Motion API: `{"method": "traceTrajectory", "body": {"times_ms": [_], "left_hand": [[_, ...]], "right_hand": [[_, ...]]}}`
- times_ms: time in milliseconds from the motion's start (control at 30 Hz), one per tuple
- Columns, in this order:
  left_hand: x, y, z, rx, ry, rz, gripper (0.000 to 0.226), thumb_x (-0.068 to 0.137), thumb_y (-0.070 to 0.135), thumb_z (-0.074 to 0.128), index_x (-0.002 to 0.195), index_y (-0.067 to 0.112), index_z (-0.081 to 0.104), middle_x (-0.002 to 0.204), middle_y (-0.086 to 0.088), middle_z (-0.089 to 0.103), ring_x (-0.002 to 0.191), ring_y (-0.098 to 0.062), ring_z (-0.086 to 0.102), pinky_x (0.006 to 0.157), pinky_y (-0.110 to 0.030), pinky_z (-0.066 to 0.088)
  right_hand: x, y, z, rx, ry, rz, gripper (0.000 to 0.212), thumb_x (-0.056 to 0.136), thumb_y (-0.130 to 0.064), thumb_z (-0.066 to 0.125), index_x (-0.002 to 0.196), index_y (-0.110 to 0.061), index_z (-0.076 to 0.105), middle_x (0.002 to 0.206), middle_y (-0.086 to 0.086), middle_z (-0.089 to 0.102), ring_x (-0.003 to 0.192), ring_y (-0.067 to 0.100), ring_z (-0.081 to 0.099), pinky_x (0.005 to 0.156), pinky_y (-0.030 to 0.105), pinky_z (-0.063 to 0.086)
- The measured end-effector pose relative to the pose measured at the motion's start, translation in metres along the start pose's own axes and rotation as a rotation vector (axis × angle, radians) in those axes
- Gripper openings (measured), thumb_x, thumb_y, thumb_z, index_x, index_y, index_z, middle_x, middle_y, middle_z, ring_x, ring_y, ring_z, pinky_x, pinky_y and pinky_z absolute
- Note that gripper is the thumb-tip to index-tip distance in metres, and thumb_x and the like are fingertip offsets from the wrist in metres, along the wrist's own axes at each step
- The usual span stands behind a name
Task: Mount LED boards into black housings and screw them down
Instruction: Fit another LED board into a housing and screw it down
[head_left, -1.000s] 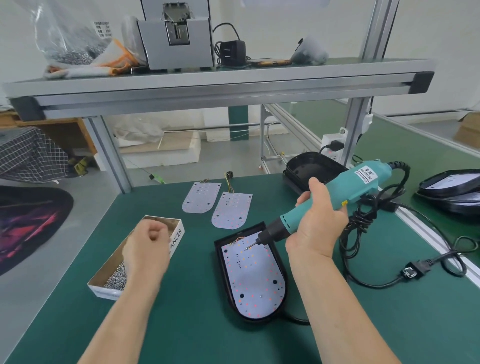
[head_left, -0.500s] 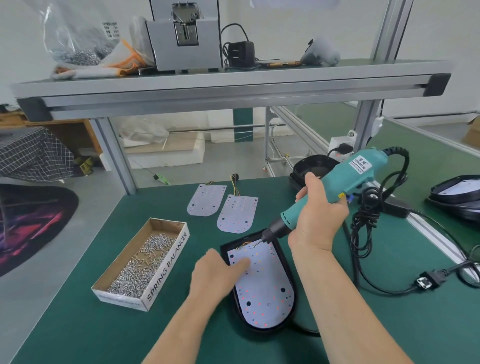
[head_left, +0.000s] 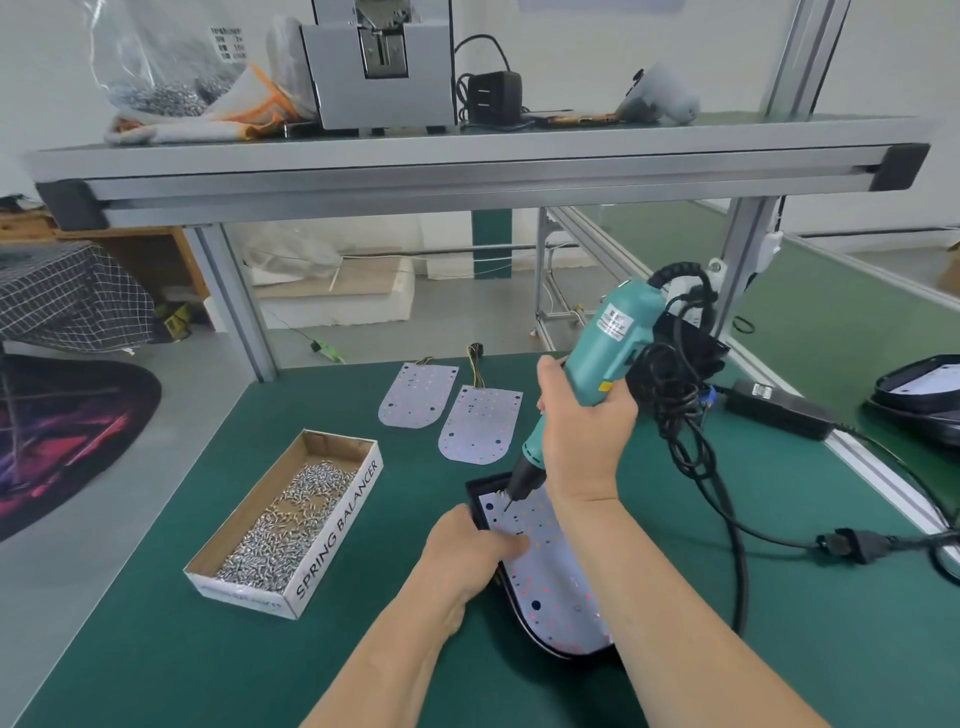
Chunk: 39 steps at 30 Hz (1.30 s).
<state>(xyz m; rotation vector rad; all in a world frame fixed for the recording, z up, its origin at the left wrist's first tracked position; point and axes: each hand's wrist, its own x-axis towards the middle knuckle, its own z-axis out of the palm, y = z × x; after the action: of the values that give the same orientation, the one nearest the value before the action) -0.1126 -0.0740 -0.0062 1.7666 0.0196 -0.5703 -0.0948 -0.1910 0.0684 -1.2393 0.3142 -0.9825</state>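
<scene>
A white LED board (head_left: 553, 587) lies inside a black housing (head_left: 477, 489) on the green mat. My left hand (head_left: 467, 551) holds the housing's left edge, one digit lying on the board. My right hand (head_left: 582, 431) grips a teal electric screwdriver (head_left: 602, 343) tilted steeply, its bit tip touching the board's upper left corner. Two spare LED boards (head_left: 418, 395) (head_left: 480, 426) with short wires lie further back. A cardboard box of screws (head_left: 291, 519) sits to the left.
The screwdriver's black cord (head_left: 685, 415) coils to the right, with a plug (head_left: 852, 545) and a power adapter (head_left: 774, 408) on the mat. Another black housing (head_left: 696, 348) stands behind the tool, more housings (head_left: 919, 395) at far right. An aluminium shelf (head_left: 467, 166) hangs overhead.
My left hand left the screw box and came to the housing's left edge. My right hand tipped the screwdriver more upright and set its bit on the board's corner.
</scene>
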Motion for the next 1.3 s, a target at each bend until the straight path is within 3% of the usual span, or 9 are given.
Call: {"method": "traceTrajectory", "body": {"times_ms": [200, 400, 500, 700, 900, 1067, 1167, 1233, 1300], "left_hand": [[0.005, -0.004, -0.001, -0.050, -0.006, -0.018, 0.022, 0.080, 0.003, 0.074, 0.101, 0.011, 0.074, 0.093, 0.003, 0.079, 0.088, -0.016, 0.075, 0.070, -0.024, 0.052], [0.007, -0.004, -0.001, -0.064, -0.014, 0.002, 0.024, 0.080, 0.002, 0.073, 0.103, 0.010, 0.073, 0.096, 0.001, 0.079, 0.094, -0.020, 0.074, 0.092, -0.038, 0.057], [0.008, -0.005, -0.001, -0.072, -0.004, -0.004, 0.026, 0.079, 0.002, 0.074, 0.104, 0.009, 0.072, 0.095, 0.000, 0.079, 0.094, -0.021, 0.074, 0.090, -0.038, 0.058], [0.008, -0.006, 0.001, -0.097, 0.037, -0.018, 0.025, 0.077, 0.002, 0.075, 0.101, 0.011, 0.070, 0.089, 0.003, 0.079, 0.087, -0.017, 0.075, 0.069, -0.025, 0.053], [0.010, -0.008, 0.001, -0.099, 0.073, -0.025, 0.024, 0.074, 0.002, 0.078, 0.095, 0.010, 0.070, 0.088, 0.000, 0.078, 0.088, -0.020, 0.074, 0.069, -0.026, 0.052], [0.007, -0.008, 0.001, -0.100, 0.067, -0.030, 0.025, 0.075, 0.003, 0.078, 0.097, 0.010, 0.070, 0.088, 0.002, 0.078, 0.088, -0.018, 0.073, 0.068, -0.026, 0.051], [0.007, -0.005, 0.000, -0.100, 0.053, -0.034, 0.027, 0.077, 0.001, 0.077, 0.102, 0.007, 0.069, 0.093, -0.001, 0.078, 0.090, -0.020, 0.073, 0.070, -0.028, 0.054], [0.007, -0.003, 0.000, -0.114, 0.042, -0.039, 0.029, 0.078, -0.001, 0.075, 0.106, 0.005, 0.068, 0.096, -0.005, 0.078, 0.093, -0.024, 0.074, 0.081, -0.036, 0.058], [0.008, -0.002, 0.000, -0.110, 0.021, -0.037, 0.028, 0.080, -0.002, 0.073, 0.106, 0.005, 0.069, 0.097, -0.004, 0.078, 0.093, -0.023, 0.074, 0.084, -0.036, 0.058]], "right_hand": [[-0.007, 0.007, 0.009, -0.050, -0.065, -0.040, 0.025, 0.082, -0.015, 0.075, 0.071, -0.012, 0.053, 0.060, -0.006, 0.052, 0.057, 0.013, 0.049, 0.059, 0.032, 0.047], [-0.006, 0.010, 0.011, -0.074, -0.093, -0.058, 0.027, 0.080, -0.019, 0.073, 0.068, -0.016, 0.050, 0.056, -0.014, 0.049, 0.055, 0.011, 0.045, 0.057, 0.027, 0.043], [-0.007, 0.010, 0.014, -0.094, -0.141, -0.089, 0.028, 0.078, -0.023, 0.072, 0.065, -0.024, 0.047, 0.053, -0.016, 0.048, 0.052, 0.008, 0.043, 0.055, 0.022, 0.041], [-0.005, 0.013, 0.017, -0.129, -0.192, -0.064, 0.033, 0.076, -0.026, 0.070, 0.062, -0.025, 0.040, 0.050, -0.016, 0.041, 0.051, 0.010, 0.037, 0.053, 0.024, 0.037], [-0.011, 0.019, 0.024, -0.179, -0.267, -0.088, 0.036, 0.078, -0.023, 0.069, 0.062, -0.022, 0.037, 0.047, -0.015, 0.040, 0.046, 0.008, 0.034, 0.049, 0.017, 0.033], [-0.009, 0.021, 0.025, -0.194, -0.243, -0.058, 0.038, 0.081, -0.019, 0.070, 0.062, -0.022, 0.037, 0.046, -0.015, 0.040, 0.047, 0.009, 0.033, 0.051, 0.024, 0.035], [-0.011, 0.016, 0.021, -0.174, -0.241, -0.076, 0.035, 0.081, -0.026, 0.072, 0.064, -0.021, 0.042, 0.049, -0.016, 0.043, 0.049, 0.008, 0.038, 0.055, 0.023, 0.037], [-0.010, 0.004, 0.018, -0.120, -0.219, -0.113, 0.030, 0.081, -0.035, 0.074, 0.066, -0.025, 0.049, 0.054, -0.017, 0.050, 0.052, 0.006, 0.045, 0.058, 0.021, 0.041], [0.002, -0.013, 0.012, -0.068, -0.167, -0.165, 0.025, 0.081, -0.039, 0.075, 0.071, -0.025, 0.057, 0.061, -0.017, 0.058, 0.058, 0.007, 0.053, 0.064, 0.030, 0.047]]}}
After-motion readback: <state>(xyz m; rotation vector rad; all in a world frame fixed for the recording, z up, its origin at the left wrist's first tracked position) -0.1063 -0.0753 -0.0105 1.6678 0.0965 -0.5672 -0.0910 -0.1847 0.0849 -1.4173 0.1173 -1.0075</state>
